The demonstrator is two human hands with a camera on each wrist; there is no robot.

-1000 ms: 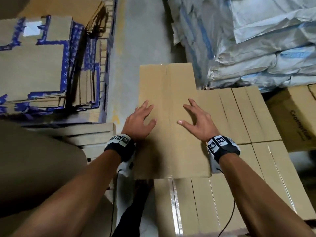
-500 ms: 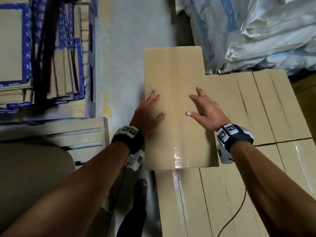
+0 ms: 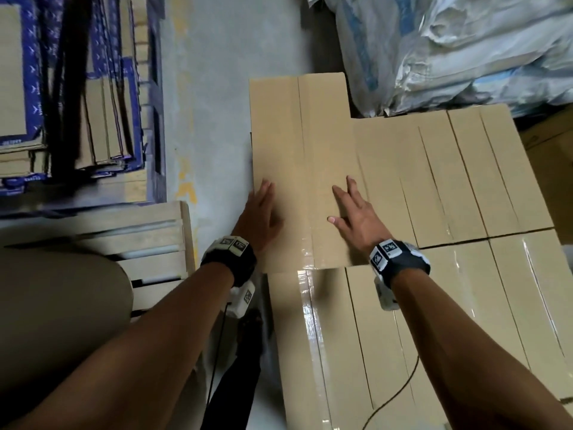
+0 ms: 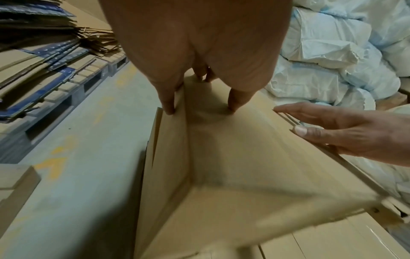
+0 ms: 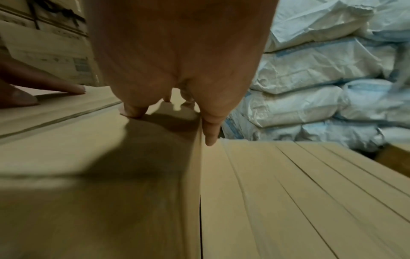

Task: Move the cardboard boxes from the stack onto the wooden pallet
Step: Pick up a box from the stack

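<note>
Top box: lying (image 3: 297, 169) flat on the layer of cardboard boxes (image 3: 449, 187), far end overhanging the floor beyond the layer, left edge flush with the drop to the aisle.
Left hand: resting (image 3: 259, 218) on the box's left margin with the grip apart, fingers straight; in the left wrist view, little finger hanging over the side edge, thumb pressing the top face.
Right hand: lying (image 3: 356, 215) flat on the right half of the top box, grip apart and spread, clamped on nothing; outer finger hugging the right side where the box meets its neighbour.
Step in hand: judging by the flat palms, squaring or sliding the box, not yet lifting it.
Doing it well: keeping both palms pressing evenly, tucking fingers under or round the two long sides before lifting, holding it level, watching the overhang so as not to tip it off the far end.
Wooden pallet: sitting (image 3: 155, 240) low at left, slats showing, just across a narrow strip of floor from the stack.
Surface: glossy tape seams on the near boxes, likely slippery under a palm.
Room: grey concrete floor (image 3: 217, 103) with yellow marks; flattened blue-printed cartons (image 3: 62, 103) piled at left; white woven sacks (image 3: 449, 48) heaped at right behind the stack.
</note>
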